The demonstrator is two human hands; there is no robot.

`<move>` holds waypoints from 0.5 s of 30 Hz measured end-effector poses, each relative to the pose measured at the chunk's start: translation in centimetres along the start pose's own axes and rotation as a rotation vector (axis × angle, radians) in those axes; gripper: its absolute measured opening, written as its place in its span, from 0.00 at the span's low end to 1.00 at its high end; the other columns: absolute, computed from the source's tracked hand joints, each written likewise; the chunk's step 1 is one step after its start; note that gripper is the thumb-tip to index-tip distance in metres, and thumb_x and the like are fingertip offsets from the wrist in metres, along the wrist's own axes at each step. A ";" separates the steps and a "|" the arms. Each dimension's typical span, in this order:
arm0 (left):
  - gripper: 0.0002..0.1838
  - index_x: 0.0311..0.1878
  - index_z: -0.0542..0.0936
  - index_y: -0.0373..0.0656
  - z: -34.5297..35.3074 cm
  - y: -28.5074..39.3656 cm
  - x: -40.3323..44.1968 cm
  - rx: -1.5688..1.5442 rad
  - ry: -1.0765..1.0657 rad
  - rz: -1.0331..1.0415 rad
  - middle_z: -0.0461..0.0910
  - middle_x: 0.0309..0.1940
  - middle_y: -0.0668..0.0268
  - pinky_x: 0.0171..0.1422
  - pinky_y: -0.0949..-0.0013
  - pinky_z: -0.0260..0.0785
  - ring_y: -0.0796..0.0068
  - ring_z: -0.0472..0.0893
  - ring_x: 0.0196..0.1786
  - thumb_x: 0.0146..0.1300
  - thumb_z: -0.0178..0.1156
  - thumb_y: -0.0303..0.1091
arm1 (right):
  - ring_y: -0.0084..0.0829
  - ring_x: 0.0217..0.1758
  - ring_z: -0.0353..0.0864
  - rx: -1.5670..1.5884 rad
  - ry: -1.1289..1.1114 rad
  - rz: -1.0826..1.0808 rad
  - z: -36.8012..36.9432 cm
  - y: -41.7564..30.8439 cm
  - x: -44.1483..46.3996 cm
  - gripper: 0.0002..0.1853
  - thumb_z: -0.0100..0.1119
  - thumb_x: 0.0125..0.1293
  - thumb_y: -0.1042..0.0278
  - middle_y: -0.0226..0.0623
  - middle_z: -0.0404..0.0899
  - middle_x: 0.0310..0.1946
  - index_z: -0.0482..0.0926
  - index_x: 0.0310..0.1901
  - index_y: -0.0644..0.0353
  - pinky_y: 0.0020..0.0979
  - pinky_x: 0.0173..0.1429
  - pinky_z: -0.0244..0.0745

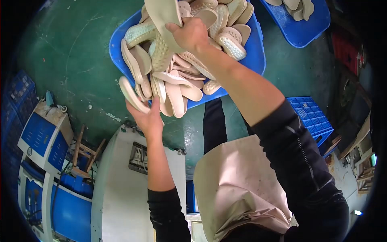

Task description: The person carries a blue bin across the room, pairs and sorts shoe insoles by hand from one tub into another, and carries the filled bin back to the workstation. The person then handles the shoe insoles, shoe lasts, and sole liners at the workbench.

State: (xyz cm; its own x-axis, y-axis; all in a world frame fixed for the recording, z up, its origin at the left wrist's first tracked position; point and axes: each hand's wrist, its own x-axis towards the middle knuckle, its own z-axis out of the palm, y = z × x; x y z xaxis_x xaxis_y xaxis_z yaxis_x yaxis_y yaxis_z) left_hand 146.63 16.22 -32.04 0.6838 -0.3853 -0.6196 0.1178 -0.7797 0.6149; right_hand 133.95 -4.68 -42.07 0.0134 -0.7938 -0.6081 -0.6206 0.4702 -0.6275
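My right hand [191, 34] is closed on a beige shoe sole [163, 16], raised over a blue bin [258, 52] heaped with beige soles. At the bin's near left edge, my left hand [149, 119] has its fingers around another beige sole [131, 93], which is tilted and partly covers the rim. Between the hands lie several loose soles [174, 97], some with dimpled or studded undersides. The fingertips of my right hand are partly hidden behind the sole.
A second blue bin [304, 36] with soles stands at the upper right. Below left are a white table [117, 193], a wooden stool [85, 151] and a blue and white cabinet [42, 129]. A blue crate [310, 115] sits at the right.
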 end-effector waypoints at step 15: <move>0.55 0.77 0.56 0.37 13.3 7.4 -11.5 0.237 -0.927 0.320 0.73 0.66 0.47 0.69 0.58 0.69 0.50 0.76 0.67 0.47 0.76 0.35 | 0.21 0.41 0.82 0.614 0.015 0.238 -27.4 5.1 -16.9 0.16 0.66 0.70 0.60 0.33 0.84 0.39 0.84 0.45 0.67 0.27 0.47 0.78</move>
State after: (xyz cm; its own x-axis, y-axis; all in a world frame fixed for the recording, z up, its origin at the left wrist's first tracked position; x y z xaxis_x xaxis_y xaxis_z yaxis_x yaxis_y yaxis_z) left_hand 130.12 8.34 -26.87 -0.1835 -0.7464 -0.6397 -0.1887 -0.6119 0.7681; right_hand 109.08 0.52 -21.70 -0.0831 -0.6442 -0.7603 -0.0455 0.7646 -0.6429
